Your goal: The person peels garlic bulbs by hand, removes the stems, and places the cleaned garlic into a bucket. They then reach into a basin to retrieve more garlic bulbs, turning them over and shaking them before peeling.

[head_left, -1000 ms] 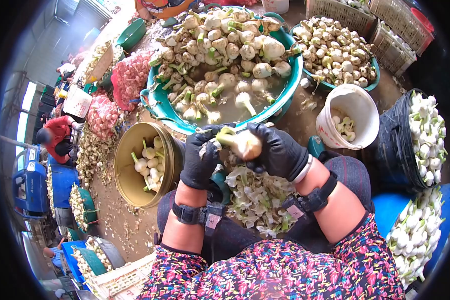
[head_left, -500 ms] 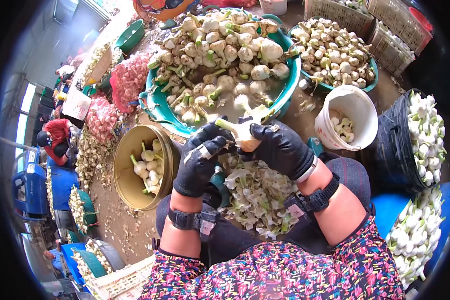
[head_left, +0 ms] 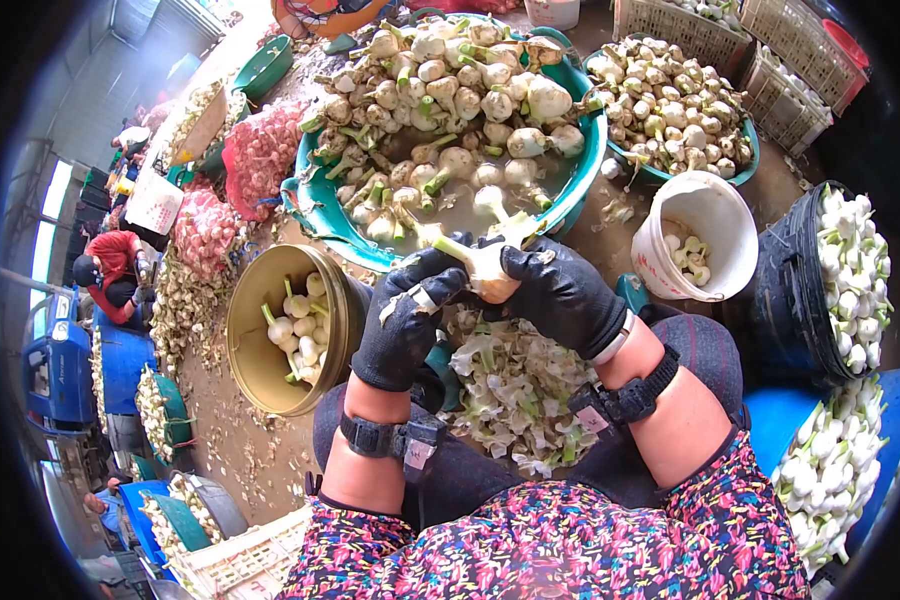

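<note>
Between both black-gloved hands, in front of me, is a garlic bulb point(head_left: 492, 276) with a short pale stem pointing up and left. My left hand point(head_left: 408, 318) is closed on its stem side. My right hand point(head_left: 567, 297) grips the other side, with the thumb on the bulb and a loose strip of skin beside it. Just beyond is a teal tub point(head_left: 588, 165) with a heap of unpeeled garlic point(head_left: 440, 80) and some bulbs in cloudy water. Below the hands, a pile of peeled garlic skins point(head_left: 520, 390) lies between my knees.
A tan bucket point(head_left: 242, 372) with clean white bulbs stands at left. To the right are a white bucket point(head_left: 660, 262) with a few pieces and a black bin point(head_left: 785, 300) of white garlic. Another tub point(head_left: 745, 170) holds unpeeled bulbs. A person in red point(head_left: 115, 265) sits far left.
The view has shifted slightly. Both hands stay on the same garlic bulb, and the left hand's fingers have moved a little around its stem side.
</note>
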The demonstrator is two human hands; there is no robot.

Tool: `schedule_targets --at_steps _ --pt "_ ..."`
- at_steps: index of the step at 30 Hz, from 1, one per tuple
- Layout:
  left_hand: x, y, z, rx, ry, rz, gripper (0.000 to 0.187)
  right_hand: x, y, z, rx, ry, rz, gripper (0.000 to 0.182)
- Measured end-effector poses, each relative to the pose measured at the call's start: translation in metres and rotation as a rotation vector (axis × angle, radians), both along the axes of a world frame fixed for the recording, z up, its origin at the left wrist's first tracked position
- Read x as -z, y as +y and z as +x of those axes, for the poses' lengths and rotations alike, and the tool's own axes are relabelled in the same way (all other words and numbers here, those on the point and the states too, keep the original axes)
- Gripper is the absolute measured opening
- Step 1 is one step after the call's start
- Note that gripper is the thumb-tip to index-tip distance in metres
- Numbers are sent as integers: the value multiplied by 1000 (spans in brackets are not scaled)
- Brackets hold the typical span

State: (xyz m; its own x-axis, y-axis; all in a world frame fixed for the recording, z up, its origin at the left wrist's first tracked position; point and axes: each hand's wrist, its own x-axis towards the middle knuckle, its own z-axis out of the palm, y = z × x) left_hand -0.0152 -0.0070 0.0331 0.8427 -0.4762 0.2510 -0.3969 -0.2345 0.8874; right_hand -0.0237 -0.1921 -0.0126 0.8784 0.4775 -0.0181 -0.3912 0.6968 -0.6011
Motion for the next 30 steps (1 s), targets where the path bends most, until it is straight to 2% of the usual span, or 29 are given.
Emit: schedule_targets --at_steps 1,2,4,5,7,8,9,10,11,13,15,17,18,21,23,24,25,27,29,30 --pt "-1 -4 -4 -86 158 -128 29 -8 -3 -1 16 44 -73 37" --pt "1 -7 -4 -88 160 -129 29 -13 -4 -3 29 87 -148 27" --pt "3 -11 -2 -113 -84 -113 27 -9 1 -7 86 46 -221 28" --pt "5 -8 0 -115 -84 -113 27 -8 4 -9 145 5 -294 29" --pt "5 -3 3 -153 155 -194 25 -7 5 -9 201 -73 -358 25" --pt "2 0 2 -232 222 -165 25 -3 4 -9 245 -197 -498 23" --pt "4 0 4 -299 383 -333 24 0 5 -10 289 -321 -635 20" --pt "6 0 5 -282 240 -268 25 2 14 -11 335 -283 -446 16" --pt "7 -1 6 -264 96 -207 26 2 15 -11 331 -286 -449 16" --pt "1 -2 4 -267 50 -141 30 -6 14 -8 344 -15 -252 13" --pt "-5 1 -1 -223 140 -99 32 -22 -1 -3 201 163 -136 16" --pt "-4 2 -3 -71 495 -300 33 -25 -1 -4 195 210 -192 20" --pt "-2 2 -3 9 340 -191 34 -22 1 -6 193 158 -239 21" --pt "-4 -3 -5 -78 405 -171 33 -8 6 -8 176 67 -303 24" --pt "4 0 -1 -95 348 -188 29 1 15 -7 429 -188 -479 24" --pt "16 5 2 -112 301 -230 26 -7 7 -10 608 -596 -960 22" --pt "16 6 4 -128 254 -271 24 -13 5 -11 739 -867 -1040 22" --pt "16 12 0 -224 267 -282 17 -22 2 -31 61 -1035 -1247 23" --pt "30 15 5 -174 -132 -96 17 -12 7 -31 -533 -900 -1470 25" --pt "28 13 4 -170 -128 -94 17 -9 5 -35 -445 -793 -1502 27"
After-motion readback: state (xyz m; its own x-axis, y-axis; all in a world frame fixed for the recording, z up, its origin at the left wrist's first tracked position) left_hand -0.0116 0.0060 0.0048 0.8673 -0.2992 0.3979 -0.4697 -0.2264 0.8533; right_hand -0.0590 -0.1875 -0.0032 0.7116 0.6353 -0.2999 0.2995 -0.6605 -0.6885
